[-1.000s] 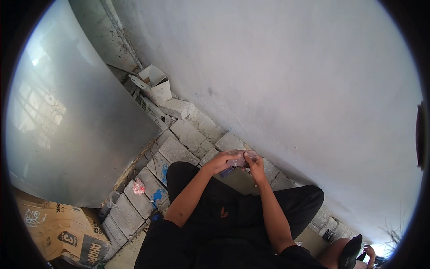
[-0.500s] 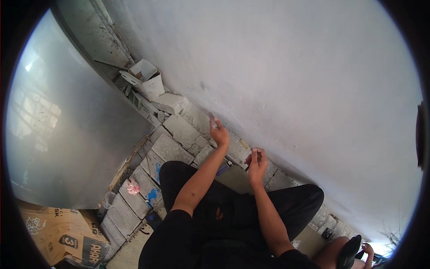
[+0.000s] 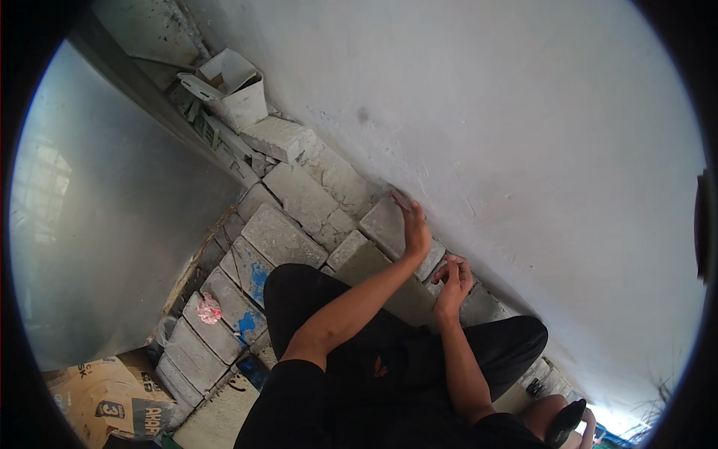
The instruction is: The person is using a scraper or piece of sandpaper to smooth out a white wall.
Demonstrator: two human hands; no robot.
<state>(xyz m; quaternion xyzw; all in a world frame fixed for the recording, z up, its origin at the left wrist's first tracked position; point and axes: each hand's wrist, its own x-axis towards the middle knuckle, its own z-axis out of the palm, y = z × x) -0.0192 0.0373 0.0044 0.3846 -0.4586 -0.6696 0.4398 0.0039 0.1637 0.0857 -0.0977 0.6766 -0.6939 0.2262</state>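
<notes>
Nr L fingers (image 3: 407,205); grey block (image 3: 380,224)

A shiny grey panel (image 3: 127,202) is filling the left side, a brown cardboard box (image 3: 86,396) sitting near its lower edge. An open white container (image 3: 247,107) is standing near the pale wall (image 3: 523,135), just beside a loose pale block (image 3: 278,138). A crumpled pink-and-white scrap (image 3: 209,307) is lying on grey slabs (image 3: 221,338), near bright blue stains (image 3: 259,280). Part of another person (image 3: 540,413) is showing at lower right.
</notes>
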